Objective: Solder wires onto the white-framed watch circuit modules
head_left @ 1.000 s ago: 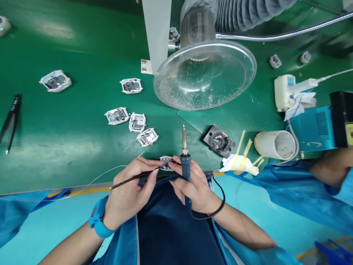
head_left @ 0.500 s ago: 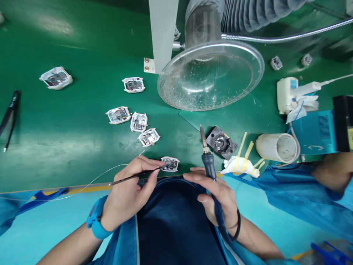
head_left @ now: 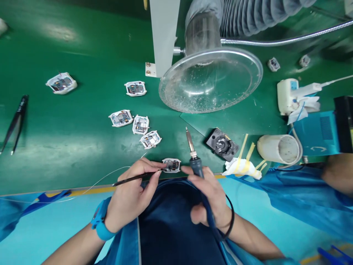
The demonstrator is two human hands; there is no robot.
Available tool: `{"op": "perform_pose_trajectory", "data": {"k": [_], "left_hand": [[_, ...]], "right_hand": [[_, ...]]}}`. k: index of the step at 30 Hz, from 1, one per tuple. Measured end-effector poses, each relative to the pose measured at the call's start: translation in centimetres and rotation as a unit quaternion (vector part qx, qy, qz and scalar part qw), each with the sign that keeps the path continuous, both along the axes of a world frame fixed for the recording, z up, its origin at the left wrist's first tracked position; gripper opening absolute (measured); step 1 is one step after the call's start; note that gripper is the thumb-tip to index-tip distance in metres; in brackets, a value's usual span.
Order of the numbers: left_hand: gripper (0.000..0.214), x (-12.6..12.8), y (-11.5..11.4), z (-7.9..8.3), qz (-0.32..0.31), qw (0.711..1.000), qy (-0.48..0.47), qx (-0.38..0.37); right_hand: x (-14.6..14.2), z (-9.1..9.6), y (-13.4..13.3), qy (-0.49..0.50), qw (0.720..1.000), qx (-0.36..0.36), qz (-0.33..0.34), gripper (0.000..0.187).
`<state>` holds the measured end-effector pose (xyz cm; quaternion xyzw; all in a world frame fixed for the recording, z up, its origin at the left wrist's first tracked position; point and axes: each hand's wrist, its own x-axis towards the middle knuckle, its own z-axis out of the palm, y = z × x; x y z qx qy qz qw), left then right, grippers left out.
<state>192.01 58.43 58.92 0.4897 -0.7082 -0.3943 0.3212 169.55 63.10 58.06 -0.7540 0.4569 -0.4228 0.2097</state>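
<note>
In my left hand (head_left: pixel 138 187) a slim pair of dark tweezers (head_left: pixel 134 179) is pinched between thumb and fingers. Their tip is at the left side of a white watch case (head_left: pixel 172 165) with a bare circuit board, which lies near the table's front edge. A thin wire like solder (head_left: pixel 106 173) runs from the left to behind this hand; whether the hand grips it I cannot tell. My right hand (head_left: pixel 213 191) holds a soldering iron (head_left: pixel 196 165) loosely among its fingers. The iron's metal tip points up and away, above the board and apart from it.
Several more open watch cases (head_left: pixel 136 88) lie at the left and ahead. A second pair of tweezers (head_left: pixel 16 123) rests far left. A clear fume hood (head_left: pixel 211 79) overhangs the middle. To the right are a black fixture (head_left: pixel 222 144), a white cup (head_left: pixel 278 149) and another person's arm (head_left: pixel 338 173).
The soldering iron has tilted and its tip has swung to the left, with my right hand's fingers shifting closer to the watch case. The left hand keeps the tweezers at the board.
</note>
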Motion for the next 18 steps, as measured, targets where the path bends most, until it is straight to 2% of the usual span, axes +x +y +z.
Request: {"op": "perform_pose_trajectory", "data": {"k": [2,4,8,11,15,18], "left_hand": [[0.009,-0.1,0.0,0.1,0.001,1.000,-0.001,-0.008],[0.010,-0.3,0.1,0.2,0.003,1.000,-0.006,-0.014],[0.011,-0.5,0.1,0.4,0.009,1.000,-0.010,-0.022],[0.011,-0.5,0.0,0.4,0.007,1.000,-0.004,-0.024],[0.010,-0.2,0.0,0.3,0.000,1.000,-0.002,-0.012],[0.009,0.0,0.0,0.3,-0.003,1.000,0.000,-0.004]], "right_hand": [[-1.0,0.7,0.3,-0.029,0.998,0.050,-0.038,0.056],[-1.7,1.4,0.8,-0.050,0.992,0.088,-0.076,0.039],[-2.5,2.5,1.5,-0.066,0.985,0.106,-0.115,0.025],[-2.5,3.4,1.5,-0.020,0.989,0.091,-0.119,0.020],[-1.8,4.1,0.9,-0.016,0.987,0.094,-0.127,0.010],[-1.6,4.2,0.5,0.001,0.989,0.106,-0.099,0.013]]}}
